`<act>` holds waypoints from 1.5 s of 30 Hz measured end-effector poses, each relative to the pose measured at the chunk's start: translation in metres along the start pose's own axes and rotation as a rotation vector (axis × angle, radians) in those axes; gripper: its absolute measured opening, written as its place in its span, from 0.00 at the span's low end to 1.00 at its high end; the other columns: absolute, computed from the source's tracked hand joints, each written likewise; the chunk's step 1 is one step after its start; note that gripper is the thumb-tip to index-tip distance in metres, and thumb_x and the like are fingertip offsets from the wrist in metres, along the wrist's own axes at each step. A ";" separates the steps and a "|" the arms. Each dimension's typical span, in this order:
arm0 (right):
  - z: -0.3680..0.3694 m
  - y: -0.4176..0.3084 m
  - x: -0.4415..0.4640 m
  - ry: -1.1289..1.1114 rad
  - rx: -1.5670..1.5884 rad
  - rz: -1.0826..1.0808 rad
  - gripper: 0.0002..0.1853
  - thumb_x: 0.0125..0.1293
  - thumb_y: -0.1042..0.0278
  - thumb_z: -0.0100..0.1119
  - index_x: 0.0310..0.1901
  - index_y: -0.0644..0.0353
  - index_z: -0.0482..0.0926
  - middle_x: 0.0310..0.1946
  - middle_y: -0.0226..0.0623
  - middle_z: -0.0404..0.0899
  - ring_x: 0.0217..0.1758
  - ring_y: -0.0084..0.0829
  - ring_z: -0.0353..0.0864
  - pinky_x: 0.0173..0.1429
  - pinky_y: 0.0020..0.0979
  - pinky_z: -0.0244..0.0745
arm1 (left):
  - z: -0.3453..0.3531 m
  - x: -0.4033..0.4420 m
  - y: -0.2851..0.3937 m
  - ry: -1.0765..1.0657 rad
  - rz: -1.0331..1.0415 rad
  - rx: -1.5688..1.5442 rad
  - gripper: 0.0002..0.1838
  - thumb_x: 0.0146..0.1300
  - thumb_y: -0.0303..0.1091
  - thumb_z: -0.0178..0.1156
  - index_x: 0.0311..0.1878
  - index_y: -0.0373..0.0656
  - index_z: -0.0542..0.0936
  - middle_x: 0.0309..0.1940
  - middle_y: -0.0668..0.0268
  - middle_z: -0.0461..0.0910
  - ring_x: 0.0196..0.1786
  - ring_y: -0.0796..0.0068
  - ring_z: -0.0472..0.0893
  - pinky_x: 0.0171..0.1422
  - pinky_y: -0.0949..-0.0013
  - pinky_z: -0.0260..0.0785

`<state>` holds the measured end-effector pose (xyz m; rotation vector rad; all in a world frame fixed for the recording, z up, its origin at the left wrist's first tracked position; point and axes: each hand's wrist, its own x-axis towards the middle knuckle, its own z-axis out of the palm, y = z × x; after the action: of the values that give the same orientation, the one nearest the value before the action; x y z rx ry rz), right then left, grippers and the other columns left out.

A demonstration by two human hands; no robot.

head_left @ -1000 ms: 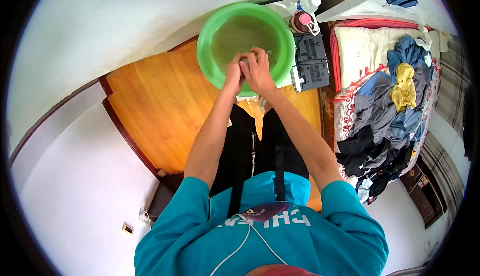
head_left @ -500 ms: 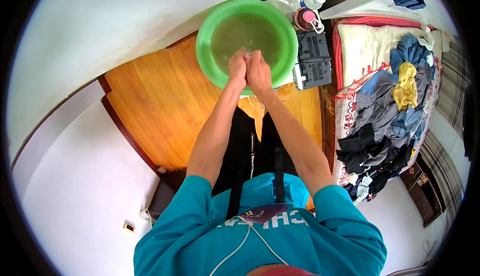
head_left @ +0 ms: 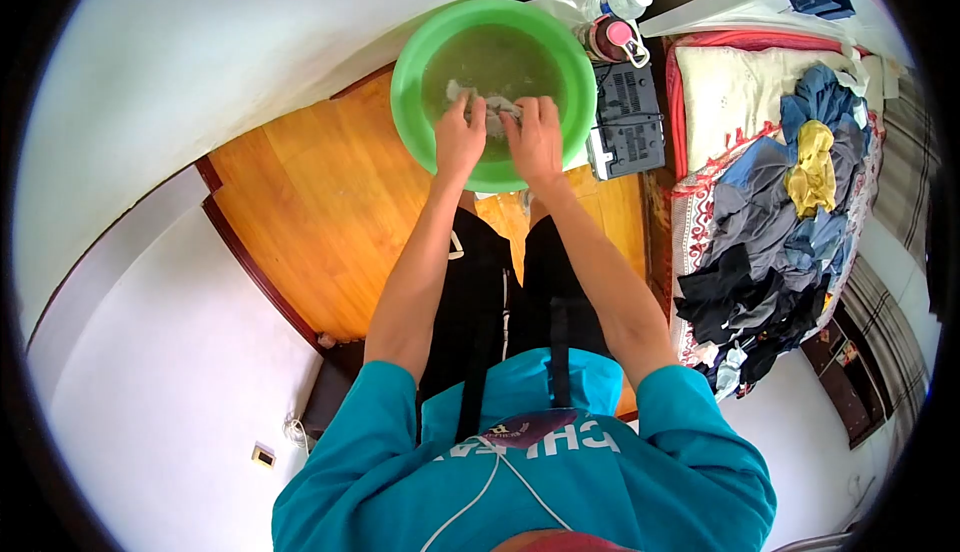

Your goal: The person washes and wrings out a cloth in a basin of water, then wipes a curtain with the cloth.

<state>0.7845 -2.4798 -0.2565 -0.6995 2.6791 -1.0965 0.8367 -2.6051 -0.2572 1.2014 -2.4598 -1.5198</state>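
Note:
A green plastic basin [head_left: 408,102] of murky water [head_left: 510,57] stands in front of me. Inside it, a wet greyish-white cloth [head_left: 500,108] stretches between my hands at the water's surface; its exact kind is not clear. My left hand [head_left: 462,138] grips the cloth's left part, with a bit of it sticking out beyond the fingers. On the other side, my right hand [head_left: 538,140] has fingers and thumb closed on the right part. Both wrists come in over the basin's near rim.
Right of the basin are a dark electronic box [head_left: 628,120], a bottle with a pink lid [head_left: 612,37] and a clear bottle with a white cap [head_left: 625,0]. Farther right, a bed [head_left: 735,67] bears piled clothes [head_left: 760,212]. A white wall [head_left: 250,52] rises behind the wooden floor [head_left: 310,202].
My hands were pressed together over the basin, the cloth mostly hidden in them. Now they have moved apart sideways, and the cloth shows spread between them.

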 end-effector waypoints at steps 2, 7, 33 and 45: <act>0.000 0.006 -0.002 0.012 -0.033 0.025 0.14 0.60 0.70 0.66 0.46 0.60 0.75 0.44 0.46 0.72 0.50 0.49 0.73 0.52 0.46 0.70 | -0.002 -0.004 -0.005 0.035 0.003 0.092 0.26 0.72 0.46 0.54 0.61 0.32 0.78 0.43 0.41 0.83 0.48 0.42 0.83 0.50 0.54 0.75; 0.013 0.024 -0.009 -0.022 -0.267 0.057 0.20 0.58 0.73 0.63 0.54 0.55 0.75 0.54 0.48 0.70 0.57 0.53 0.69 0.59 0.52 0.65 | -0.004 -0.014 -0.019 -0.280 -0.140 0.124 0.29 0.69 0.45 0.56 0.65 0.31 0.74 0.46 0.39 0.82 0.52 0.42 0.82 0.55 0.52 0.74; 0.039 0.011 -0.014 -0.122 0.239 0.145 0.13 0.54 0.78 0.63 0.42 0.69 0.81 0.37 0.51 0.82 0.39 0.51 0.84 0.47 0.44 0.81 | 0.009 -0.023 -0.044 0.083 -0.516 -0.540 0.29 0.76 0.50 0.49 0.69 0.37 0.66 0.54 0.57 0.79 0.41 0.69 0.80 0.49 0.66 0.76; 0.003 -0.036 -0.013 0.024 0.107 0.027 0.15 0.65 0.63 0.62 0.48 0.63 0.74 0.51 0.53 0.70 0.55 0.52 0.66 0.59 0.45 0.62 | 0.008 -0.001 -0.003 -0.255 -0.765 -0.924 0.17 0.75 0.48 0.47 0.44 0.45 0.78 0.29 0.69 0.77 0.29 0.76 0.76 0.31 0.67 0.69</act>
<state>0.8103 -2.4980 -0.2342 -0.6334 2.6179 -1.2383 0.8361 -2.5989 -0.2637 1.7951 -0.9887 -2.6330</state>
